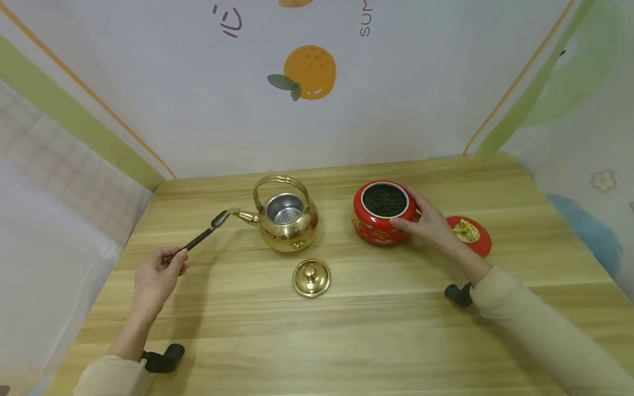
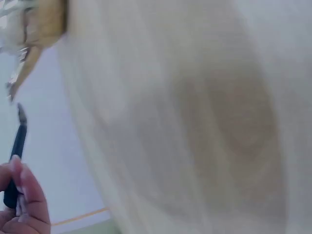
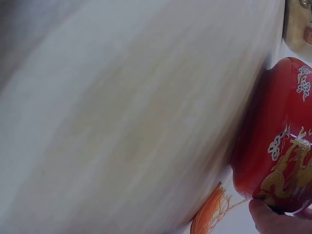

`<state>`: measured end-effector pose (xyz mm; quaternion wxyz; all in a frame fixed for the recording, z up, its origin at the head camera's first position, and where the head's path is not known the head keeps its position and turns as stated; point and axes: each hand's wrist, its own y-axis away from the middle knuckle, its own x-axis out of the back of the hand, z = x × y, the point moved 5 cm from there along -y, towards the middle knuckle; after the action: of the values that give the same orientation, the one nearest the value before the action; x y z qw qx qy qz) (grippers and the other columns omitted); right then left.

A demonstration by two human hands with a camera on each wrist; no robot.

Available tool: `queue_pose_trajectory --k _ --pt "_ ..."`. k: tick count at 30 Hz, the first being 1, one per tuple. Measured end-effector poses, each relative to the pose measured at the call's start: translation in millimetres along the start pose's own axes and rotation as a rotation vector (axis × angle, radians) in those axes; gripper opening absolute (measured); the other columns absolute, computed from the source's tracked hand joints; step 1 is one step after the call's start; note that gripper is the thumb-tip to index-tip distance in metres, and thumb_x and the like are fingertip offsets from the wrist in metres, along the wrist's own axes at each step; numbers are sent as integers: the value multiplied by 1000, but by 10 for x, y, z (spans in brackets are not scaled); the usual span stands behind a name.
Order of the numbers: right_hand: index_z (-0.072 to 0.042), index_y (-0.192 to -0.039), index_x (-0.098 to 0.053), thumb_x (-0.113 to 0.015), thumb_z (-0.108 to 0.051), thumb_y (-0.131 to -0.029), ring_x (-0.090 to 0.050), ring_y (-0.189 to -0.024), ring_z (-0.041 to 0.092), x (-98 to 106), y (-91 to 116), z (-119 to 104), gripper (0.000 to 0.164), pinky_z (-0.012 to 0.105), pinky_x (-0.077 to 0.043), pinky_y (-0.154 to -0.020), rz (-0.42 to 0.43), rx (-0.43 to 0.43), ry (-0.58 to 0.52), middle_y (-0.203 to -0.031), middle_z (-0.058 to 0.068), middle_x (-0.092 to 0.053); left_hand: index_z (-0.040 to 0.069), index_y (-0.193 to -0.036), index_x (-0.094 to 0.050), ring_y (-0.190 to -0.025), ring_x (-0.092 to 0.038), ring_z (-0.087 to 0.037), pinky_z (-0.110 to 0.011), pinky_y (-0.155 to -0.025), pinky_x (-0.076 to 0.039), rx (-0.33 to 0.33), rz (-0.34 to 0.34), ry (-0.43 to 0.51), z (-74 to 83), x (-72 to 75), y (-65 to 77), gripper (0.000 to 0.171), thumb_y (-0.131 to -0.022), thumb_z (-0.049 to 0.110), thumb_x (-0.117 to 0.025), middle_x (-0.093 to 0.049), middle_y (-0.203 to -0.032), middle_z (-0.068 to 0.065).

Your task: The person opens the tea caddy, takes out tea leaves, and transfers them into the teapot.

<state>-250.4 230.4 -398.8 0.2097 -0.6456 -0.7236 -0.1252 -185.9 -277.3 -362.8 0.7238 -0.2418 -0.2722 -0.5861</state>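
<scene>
My left hand (image 1: 156, 278) pinches the handle of a small dark tea scoop (image 1: 199, 238), raised at the left of the table. The scoop's tip overlaps the end of the spout of a gold teapot (image 1: 289, 235) in the head view. That teapot stands uncovered, with a perforated steel strainer (image 1: 286, 208) in its mouth. Further right, my right hand (image 1: 430, 223) holds a red tea jar (image 1: 378, 235) by its side, thumb near the rim. Dark tea leaves (image 1: 384, 200) fill the jar nearly to its white rim. Gold dragon (image 3: 278, 180) decoration covers its side.
The gold teapot lid (image 1: 311, 278) lies in front of the teapot. A red jar lid (image 1: 482, 245) with a gold knob lies beside my right forearm. An orange tassel (image 3: 209, 212) shows in the right wrist view. A printed cloth (image 1: 421, 99) hangs behind the wooden table (image 1: 277, 341).
</scene>
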Motion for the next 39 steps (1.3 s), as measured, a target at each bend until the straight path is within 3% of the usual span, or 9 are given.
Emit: queue_pose_trajectory --k 4,8,13,16,22,28,32,35,39 --pt "-4 -149 -20 -72 -16 -84 -28 -138 36 -3 8 -19 84 47 -33 -108 -9 -1 -14 -150 19 -29 2 -107 -55 -69 -60 4 -9 -66 -52 37 109 364 71 101 5 19 -95 17 -55 -61 -80 15" --pt "-5 -149 -20 -71 -16 -84 -28 -138 36 -4 7 -26 84 47 -34 -108 -10 -7 -23 -151 19 -28 8 -96 -59 -65 -61 -2 -9 -63 -52 32 246 666 193 170 6 6 -90 8 -60 -64 -78 7" --pt "-5 -149 -21 -73 -18 -83 -29 -138 35 -3 -8 -27 85 47 -35 -108 -6 -6 5 -150 19 -29 3 -93 -63 -60 -61 -7 -12 -60 -53 -85 409 848 378 265 25 8 -86 2 -64 -65 -75 -1" --pt "-4 -149 -20 -73 -18 -83 -28 -138 36 7 -10 -16 86 48 -34 -108 -7 -14 26 -151 19 -28 -1 -94 -64 -59 -62 -9 -14 -60 -54 -159 421 918 527 250 39 10 -84 1 -66 -66 -75 -4" --pt "-2 -149 -18 -72 -14 -83 -27 -138 37 12 -16 -2 86 49 -33 -109 -13 -27 21 -151 21 -27 0 -91 -67 -59 -63 -8 -16 -61 -55 -220 259 881 988 -77 89 7 -85 -2 -65 -68 -73 -2" --pt "-3 -149 -20 -72 -15 -83 -27 -138 37 7 -5 10 84 49 -31 -110 -1 -21 27 -150 21 -29 3 -96 -66 -66 -65 -13 -22 -64 -57 -242 -11 653 1474 -684 82 12 -84 6 -69 -69 -79 -3" --pt "-3 -148 -24 -73 -16 -82 -29 -137 36 -15 -20 38 83 48 -32 -110 14 1 22 -149 21 -31 -1 -101 -66 -66 -67 -15 -26 -61 -57 -270 -157 533 1690 -1070 -12 22 -85 14 -70 -69 -85 -15" --pt "-2 -147 -25 -74 -16 -82 -30 -137 35 -36 -37 56 82 48 -31 -110 16 15 29 -148 21 -33 1 -100 -67 -64 -67 -12 -31 -60 -58 -299 -212 462 1804 -1281 -89 22 -86 18 -70 -69 -86 -21" --pt "-3 -147 -26 -73 -16 -82 -30 -137 35 -50 -46 65 81 49 -28 -112 16 25 29 -147 21 -34 1 -98 -68 -66 -69 -18 -40 -65 -58 -324 -252 427 1894 -1478 -169 19 -86 16 -70 -70 -83 -19"
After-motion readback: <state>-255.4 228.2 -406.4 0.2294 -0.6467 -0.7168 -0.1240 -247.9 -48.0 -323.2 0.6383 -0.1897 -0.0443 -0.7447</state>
